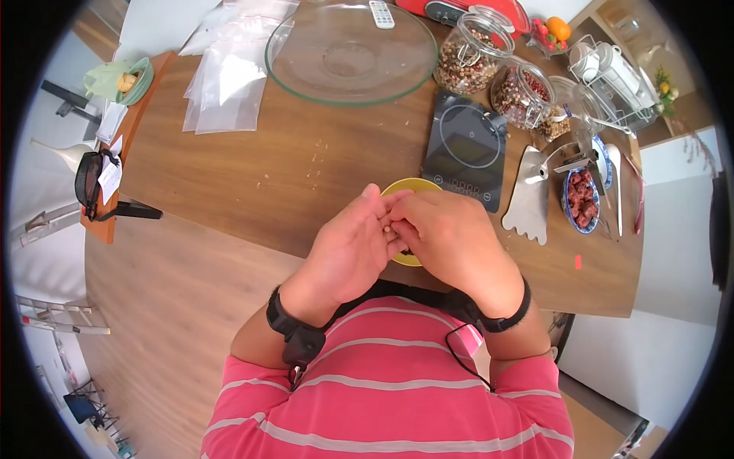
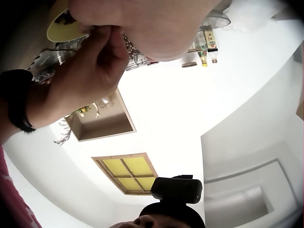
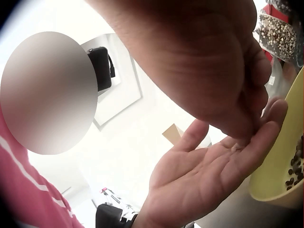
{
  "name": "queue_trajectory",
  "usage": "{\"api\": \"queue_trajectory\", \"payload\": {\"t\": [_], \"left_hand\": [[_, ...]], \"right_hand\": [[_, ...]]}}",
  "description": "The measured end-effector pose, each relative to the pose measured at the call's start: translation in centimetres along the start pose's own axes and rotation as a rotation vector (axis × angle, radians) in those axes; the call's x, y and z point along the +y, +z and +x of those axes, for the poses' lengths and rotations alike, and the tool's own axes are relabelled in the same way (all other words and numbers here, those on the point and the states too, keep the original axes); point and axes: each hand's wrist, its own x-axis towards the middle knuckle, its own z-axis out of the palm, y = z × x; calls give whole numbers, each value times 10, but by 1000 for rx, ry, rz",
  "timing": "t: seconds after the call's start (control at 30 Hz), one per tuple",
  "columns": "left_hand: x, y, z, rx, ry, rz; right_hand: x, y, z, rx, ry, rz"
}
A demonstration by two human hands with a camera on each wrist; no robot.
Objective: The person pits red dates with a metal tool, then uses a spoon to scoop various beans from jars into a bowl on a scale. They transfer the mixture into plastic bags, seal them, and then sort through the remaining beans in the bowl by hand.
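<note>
My left hand [image 1: 348, 249] is turned palm up at the near table edge, its fingers extended beside a yellow bowl [image 1: 414, 184]. Over those fingers my right hand [image 1: 466, 237] bends down, thumb and fingertips brought together. A small pale bit [image 3: 236, 147] lies at the right fingertips, against the left fingers; its kind is too small to make out. Dark beans [image 3: 295, 172] show inside the bowl in the right wrist view. Both hands hide much of the bowl from above.
Beyond the bowl lies a black kitchen scale [image 1: 465, 145], with glass jars [image 1: 472, 57] of mixed beans behind it. A metal scraper [image 1: 527, 195] and a blue-patterned dish [image 1: 581, 200] of dark red pieces sit right. A glass plate [image 1: 352, 96] and plastic bags [image 1: 225, 99] lie far left.
</note>
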Motion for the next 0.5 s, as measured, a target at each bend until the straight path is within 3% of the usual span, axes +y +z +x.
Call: {"api": "queue_trajectory", "payload": {"t": [0.13, 0.23, 0.3, 0.4, 0.5], "left_hand": [[-1, -1, 1, -88, 0, 50], [-1, 3, 2, -90, 6, 99], [0, 13, 0, 24, -13, 44], [-4, 9, 2, -1, -30, 39], [-6, 5, 4, -50, -31, 37]], "right_hand": [[-3, 3, 0, 0, 21, -5], [-3, -2, -2, 1, 75, 42], [-3, -7, -4, -1, 123, 85], [-3, -10, -8, 61, 164, 140], [-4, -10, -8, 11, 155, 44]]}}
